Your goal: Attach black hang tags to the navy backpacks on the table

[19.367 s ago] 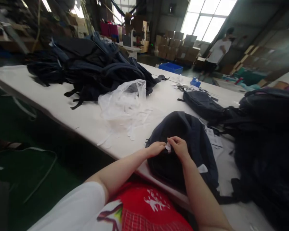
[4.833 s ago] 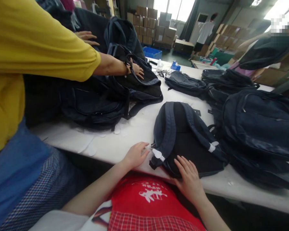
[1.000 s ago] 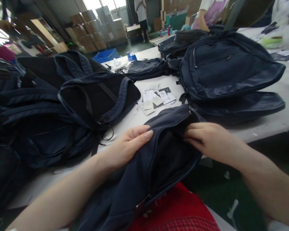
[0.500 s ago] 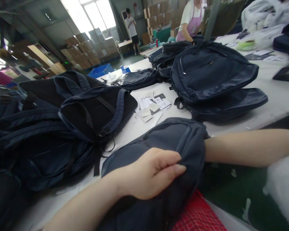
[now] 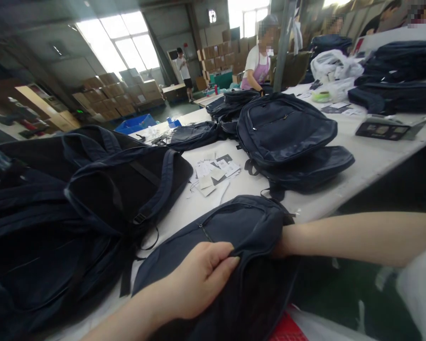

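A dark navy backpack (image 5: 230, 220) lies at the table's near edge, its opening facing me. My left hand (image 5: 204, 274) pinches the rim of the opening, thumb and fingers closed on the fabric. From the right, my right hand (image 5: 284, 241) reaches into the backpack up to about the wrist. Its fingers are hidden inside, so what they do does not show. A small zipper pull (image 5: 201, 226) hangs on the backpack's front panel.
Several navy backpacks with straps (image 5: 128, 180) are heaped at left. More backpacks (image 5: 287, 125) stand across the white table (image 5: 372, 175). Paper tags (image 5: 213, 173) lie mid-table. A person in a purple apron (image 5: 261, 71) works beyond, near a grey post (image 5: 284, 47).
My left hand has pulled the rim toward the left, and the opening gapes wider. My right hand stays in the backpack. The view has turned toward the right.
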Tool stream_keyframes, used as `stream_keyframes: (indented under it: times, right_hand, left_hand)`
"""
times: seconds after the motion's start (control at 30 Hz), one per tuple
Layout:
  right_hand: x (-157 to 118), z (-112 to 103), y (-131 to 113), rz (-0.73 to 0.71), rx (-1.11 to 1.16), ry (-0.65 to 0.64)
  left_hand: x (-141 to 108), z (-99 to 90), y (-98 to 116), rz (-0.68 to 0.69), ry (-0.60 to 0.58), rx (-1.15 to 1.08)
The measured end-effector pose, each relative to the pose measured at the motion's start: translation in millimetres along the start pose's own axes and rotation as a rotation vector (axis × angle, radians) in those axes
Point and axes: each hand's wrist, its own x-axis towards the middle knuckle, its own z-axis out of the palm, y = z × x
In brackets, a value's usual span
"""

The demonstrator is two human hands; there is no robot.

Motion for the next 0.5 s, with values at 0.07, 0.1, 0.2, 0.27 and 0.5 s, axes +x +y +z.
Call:
stream_keyframes:
  times: [0.07, 0.1, 0.2, 0.27, 0.5]
  right_hand:
    - [-13.9, -16.4, 5.0, -0.042, -0.027, -0.117]
    - [-21.3, -26.3, 7.5, -0.048, -0.064, -0.157]
    - [-41.1, -50.2, 10.9, 0.021, -0.259, -0.103]
    - [-50.5, -55.1, 11.4, 0.068, -0.375, 0.043]
    - [-59.0, -42.0, 50.0, 0.306, -0.360, 0.545]
  left_hand:
    - [4.0, 3.1, -0.6, 0.026, -0.021, 0.044]
    - [8.1, 4.4, -0.7, 0.050, -0.052, 0.057]
    - [30.4, 7.1, -3.9, 0.107, -0.157, 0.040]
    - [53.6, 9.2, -10.1, 0.134, -0.112, 0.064]
    - [166.2, 36.6, -35.8, 0.411, 0.160, 0.555]
